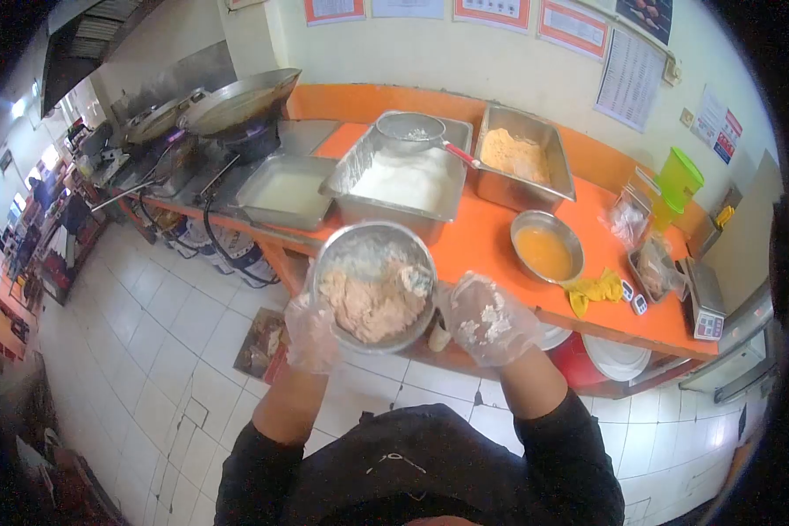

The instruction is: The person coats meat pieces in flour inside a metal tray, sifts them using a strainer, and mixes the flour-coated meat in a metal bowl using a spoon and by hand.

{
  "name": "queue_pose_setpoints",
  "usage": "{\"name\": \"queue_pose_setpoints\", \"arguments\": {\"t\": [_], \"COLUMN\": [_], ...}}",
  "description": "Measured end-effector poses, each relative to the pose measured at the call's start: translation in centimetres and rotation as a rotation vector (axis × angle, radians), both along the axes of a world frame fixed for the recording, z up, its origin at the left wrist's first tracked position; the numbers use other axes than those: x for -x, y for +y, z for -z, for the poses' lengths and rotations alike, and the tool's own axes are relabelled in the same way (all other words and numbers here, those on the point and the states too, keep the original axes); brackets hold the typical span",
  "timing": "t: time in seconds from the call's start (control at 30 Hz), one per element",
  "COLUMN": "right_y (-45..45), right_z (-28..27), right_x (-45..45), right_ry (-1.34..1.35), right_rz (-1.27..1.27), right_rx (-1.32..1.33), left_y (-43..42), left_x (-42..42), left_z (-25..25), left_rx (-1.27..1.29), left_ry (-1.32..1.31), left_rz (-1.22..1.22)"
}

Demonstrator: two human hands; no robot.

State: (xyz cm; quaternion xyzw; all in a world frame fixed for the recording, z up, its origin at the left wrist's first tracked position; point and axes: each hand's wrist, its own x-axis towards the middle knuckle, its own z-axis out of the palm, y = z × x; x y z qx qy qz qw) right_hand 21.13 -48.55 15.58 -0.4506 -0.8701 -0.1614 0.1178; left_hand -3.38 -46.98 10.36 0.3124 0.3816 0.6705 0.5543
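Observation:
Between my hands is a round steel bowl (375, 230) with pale, wet, battered pieces (373, 302) inside. My left hand (313, 335), in a clear plastic glove, grips the bowl's left rim. My right hand (489, 321), in a similar glove dusted with white clumps, is at the bowl's right side; its fingertips by the rim are hard to make out. Just beyond the bowl, a deep steel tray (403, 180) holds white powder, and a round sieve (410, 129) with a red handle rests on its far edge.
On the orange counter (465, 280) are a tray of orange-yellow crumbs (517, 156), a bowl of orange liquid (545, 252), a yellow cloth (593, 292), a scale (706, 302) and a shallow tray of cloudy liquid (285, 191). Large woks (241, 103) stand at the left.

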Motion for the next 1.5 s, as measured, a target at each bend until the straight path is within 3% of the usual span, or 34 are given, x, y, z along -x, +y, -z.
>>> {"name": "queue_pose_setpoints", "arguments": {"t": [0.1, 0.17, 0.23, 0.3, 0.4, 0.47, 0.5, 0.6, 0.67, 0.73, 0.8, 0.87, 0.9, 0.97, 1.07, 1.23, 1.3, 1.43, 1.5], "right_y": [4.5, 9.2, 16.0, 23.3, 30.1, 27.9, 29.2, 33.6, 36.6, 38.8, 40.3, 40.5, 40.2, 40.9, 46.6, 46.5, 45.4, 42.8, 41.3], "right_z": [-1.5, -2.9, -2.1, -0.3, -1.9, -7.2, -7.0, -3.7, -1.1, -1.6, -2.3, -2.1, -1.7, -2.5, 4.5, 3.2, 2.5, 1.5, -0.2], "right_x": [0.3, 0.6, 1.2, 1.6, 1.7, 1.3, 0.9, -1.1, -2.3, -2.0, -2.0, -1.7, -1.0, 1.9, 1.4, 2.0, 2.4, 3.2, 3.6], "right_ry": [0.187, 0.147, 0.123, 0.496, 1.484, 1.909, 2.126, 2.55, 2.553, 1.592, 0.594, 0.018, -0.045, -0.064, 0.261, 1.07, 1.219, 1.138, 1.031], "right_rz": [-0.038, 0.052, -0.083, -0.425, -1.088, -1.253, -1.084, -0.636, -0.579, -0.303, -0.006, 0.176, 0.214, 0.447, 0.29, -0.128, -0.208, -0.162, -0.096], "right_rx": [-0.082, 0.101, -0.103, 0.05, 0.913, 1.617, 1.708, 1.803, 1.686, 0.945, 0.27, -0.017, 0.01, 0.288, 0.134, 0.439, 0.568, 0.798, 0.702], "left_y": [4.6, 8.1, 12.7, 16.6, 22.5, 28.1, 29.0, 33.8, 35.9, 37.7, 38.6, 39.7, 40.1, 40.7, 42.0, 44.0, 43.3, 45.0, 45.3], "left_x": [-0.1, -0.6, -1.7, -3.4, -5.3, -4.7, -4.6, -4.2, -3.9, -3.4, -2.8, -2.4, -2.4, -2.6, -2.6, -2.5, -3.4, -2.0, -1.3], "left_z": [-3.8, -5.5, -6.4, -7.9, -10.5, -10.0, -11.0, -10.4, -9.6, -9.2, -9.1, -9.0, -8.9, -8.6, -8.4, -7.7, -8.4, -8.3, -8.4], "left_rx": [-0.2, -0.341, -0.421, -0.499, -0.69, -0.9, -0.995, -0.93, -0.889, -0.877, -0.897, -0.912, -0.924, -0.912, -0.92, -1.004, -0.989, -0.985, -0.901], "left_ry": [-0.108, -0.047, 0.032, 0.135, 0.441, 0.79, 0.913, 0.808, 0.675, 0.718, 0.932, 0.983, 1.006, 0.944, 0.797, 0.714, 0.596, 0.727, 0.754], "left_rz": [0.012, 0.016, 0.022, 0.012, -0.045, -0.106, -0.157, -0.199, -0.126, -0.085, -0.074, -0.023, 0.001, 0.021, 0.149, 0.258, 0.209, 0.136, 0.077]}}
